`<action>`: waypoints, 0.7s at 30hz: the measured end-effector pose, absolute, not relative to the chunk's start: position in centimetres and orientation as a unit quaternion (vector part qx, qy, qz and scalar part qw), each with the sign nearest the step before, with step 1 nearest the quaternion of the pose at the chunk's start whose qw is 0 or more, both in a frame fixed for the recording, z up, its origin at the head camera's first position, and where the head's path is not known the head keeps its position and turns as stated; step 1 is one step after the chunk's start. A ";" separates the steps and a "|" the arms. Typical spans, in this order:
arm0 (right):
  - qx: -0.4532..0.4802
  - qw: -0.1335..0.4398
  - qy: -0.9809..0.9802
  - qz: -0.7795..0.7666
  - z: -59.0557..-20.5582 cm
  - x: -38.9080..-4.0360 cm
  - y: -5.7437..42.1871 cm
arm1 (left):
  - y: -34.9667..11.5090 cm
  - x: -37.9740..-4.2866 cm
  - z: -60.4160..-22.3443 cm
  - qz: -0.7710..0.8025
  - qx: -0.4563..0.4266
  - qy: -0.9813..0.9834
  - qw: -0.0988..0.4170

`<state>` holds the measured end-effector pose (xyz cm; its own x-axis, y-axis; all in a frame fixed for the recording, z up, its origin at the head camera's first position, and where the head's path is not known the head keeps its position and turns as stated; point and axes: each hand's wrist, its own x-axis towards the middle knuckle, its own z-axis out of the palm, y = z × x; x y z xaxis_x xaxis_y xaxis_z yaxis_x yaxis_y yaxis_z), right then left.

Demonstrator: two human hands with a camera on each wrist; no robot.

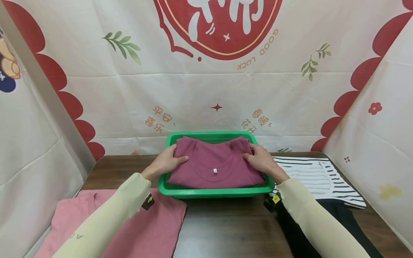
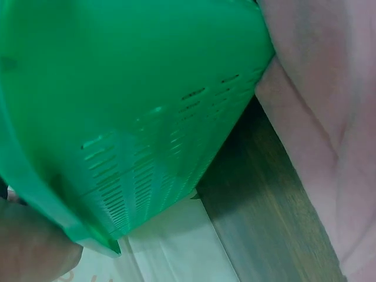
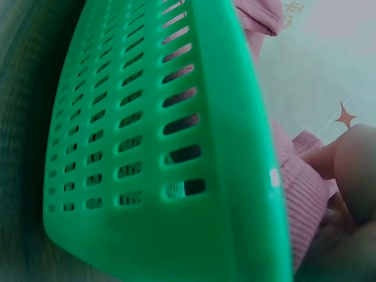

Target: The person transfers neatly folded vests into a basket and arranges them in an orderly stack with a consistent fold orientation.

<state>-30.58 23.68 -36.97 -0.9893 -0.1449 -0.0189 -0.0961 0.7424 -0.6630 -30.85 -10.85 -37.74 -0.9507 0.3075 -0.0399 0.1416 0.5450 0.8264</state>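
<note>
A folded mauve-red shirt [image 1: 213,157] with a small white neck tag lies over the green plastic basket [image 1: 216,194], within its rim. My left hand [image 1: 166,160] pinches the shirt's left edge, thumb on top. At the opposite edge, my right hand [image 1: 262,161] grips the cloth the same way. The left wrist view is mostly the slotted basket wall [image 2: 147,64], with part of the left hand [image 2: 35,244] at the lower corner. In the right wrist view, the right hand's fingers [image 3: 355,176] hold bunched shirt cloth [image 3: 305,205] beyond the rim.
A pink garment [image 1: 151,229] is spread on the brown table [image 1: 219,229] at the front left. On the right lie a black-and-white striped garment [image 1: 309,175] and a black one [image 1: 345,215]. A printed cloth backdrop [image 1: 206,89] stands behind the basket.
</note>
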 end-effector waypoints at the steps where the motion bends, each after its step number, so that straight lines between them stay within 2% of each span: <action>1: -0.065 0.033 0.934 -0.351 -37.0 -30.6 23.7 | -10.8 -30.8 -37.7 0.456 0.127 0.876 0.091; 21: -0.116 0.014 0.946 -0.301 -37.7 -30.6 24.1 | -10.5 -30.7 -37.8 0.435 0.134 0.885 0.096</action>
<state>-30.55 24.13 -37.73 -0.9724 -0.2291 0.0430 -0.2118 0.7915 -0.5733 -30.73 -10.48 -37.77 -0.9455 0.3212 -0.0538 0.1537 0.5858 0.7957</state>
